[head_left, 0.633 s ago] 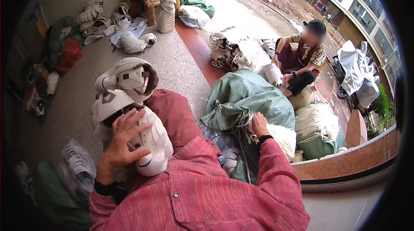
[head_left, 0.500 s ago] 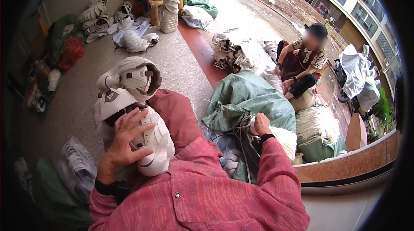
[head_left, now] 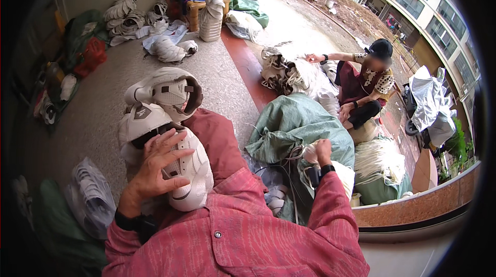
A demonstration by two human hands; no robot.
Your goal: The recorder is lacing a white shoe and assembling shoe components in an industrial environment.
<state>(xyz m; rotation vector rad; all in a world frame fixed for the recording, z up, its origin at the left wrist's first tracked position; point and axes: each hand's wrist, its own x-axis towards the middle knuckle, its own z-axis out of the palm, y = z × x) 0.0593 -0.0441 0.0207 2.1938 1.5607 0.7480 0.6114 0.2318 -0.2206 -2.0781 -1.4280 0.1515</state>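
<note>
The left hand (head_left: 160,160) spreads wide against a white shoe upper (head_left: 197,173), left of the frame's centre; the right hand (head_left: 324,150), right of centre, has just curled beside a white bundle (head_left: 311,154), grip impossible to tell, suggesting it works while the left steadies.

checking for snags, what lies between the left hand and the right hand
In the head view, left to right: part of the white shoe upper, the red trouser leg, then the green sack and pale strands.
</note>
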